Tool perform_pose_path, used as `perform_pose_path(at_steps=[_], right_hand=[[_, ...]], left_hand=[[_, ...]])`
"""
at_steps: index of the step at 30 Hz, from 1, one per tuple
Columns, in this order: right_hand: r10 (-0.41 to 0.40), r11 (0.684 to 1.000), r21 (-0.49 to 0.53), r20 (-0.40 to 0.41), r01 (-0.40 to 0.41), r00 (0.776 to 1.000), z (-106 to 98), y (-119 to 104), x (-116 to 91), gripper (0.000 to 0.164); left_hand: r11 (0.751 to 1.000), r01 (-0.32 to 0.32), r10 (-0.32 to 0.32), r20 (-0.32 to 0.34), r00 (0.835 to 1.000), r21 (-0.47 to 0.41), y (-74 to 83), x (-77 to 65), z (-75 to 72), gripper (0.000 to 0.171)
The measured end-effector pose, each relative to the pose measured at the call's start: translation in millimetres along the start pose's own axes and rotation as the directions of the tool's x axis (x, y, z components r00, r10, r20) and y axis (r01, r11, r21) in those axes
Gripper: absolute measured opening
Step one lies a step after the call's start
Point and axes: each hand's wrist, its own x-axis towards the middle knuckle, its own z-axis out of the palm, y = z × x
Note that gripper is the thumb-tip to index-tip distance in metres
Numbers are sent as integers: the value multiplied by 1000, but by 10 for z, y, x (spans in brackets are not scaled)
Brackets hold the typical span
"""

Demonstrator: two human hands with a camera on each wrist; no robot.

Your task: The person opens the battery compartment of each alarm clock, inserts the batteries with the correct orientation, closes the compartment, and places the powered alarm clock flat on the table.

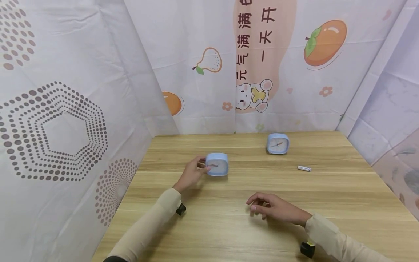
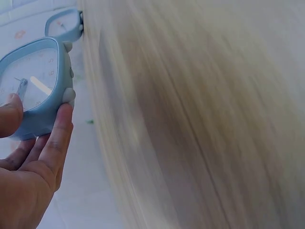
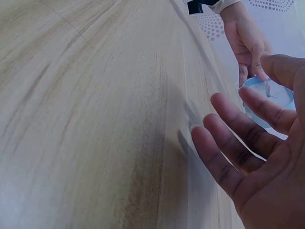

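Observation:
A light-blue alarm clock (image 1: 217,163) with rounded corners is gripped at its left side by my left hand (image 1: 192,174). In the left wrist view the thumb (image 2: 10,116) lies over the front of the clock (image 2: 45,76), and the other fingers reach around its lower edge and back. Small rounded feet show on the clock's underside there. My right hand (image 1: 276,209) hovers over the near part of the table, holding nothing, its fingers loosely bent. The right wrist view shows its fingers (image 3: 228,143) spread apart, partly covering the held clock beyond.
A second light-blue alarm clock (image 1: 277,144) stands near the table's back edge, right of the held one. A small white battery-like cylinder (image 1: 304,168) lies in front of it. Printed curtains (image 1: 209,94) hang behind and beside the wooden table (image 1: 226,225).

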Motion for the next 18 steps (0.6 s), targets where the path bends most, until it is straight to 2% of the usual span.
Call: perform_pose_path(at_steps=[6, 11, 18], right_hand=[[-18, 1000, -6, 0, 18, 1000, -3, 15, -10, 31], [-18, 999, -30, -5, 18, 1000, -14, 43, -10, 32], [-15, 999, -37, -10, 15, 1000, -14, 36, -26, 32]], left_hand=[[1000, -18, 19, 37, 999, -17, 56, -28, 111, 40], [998, -63, 64, 68, 996, -27, 78, -47, 190, 40], [997, -67, 70, 104, 992, -36, 118, -103, 296, 41]])
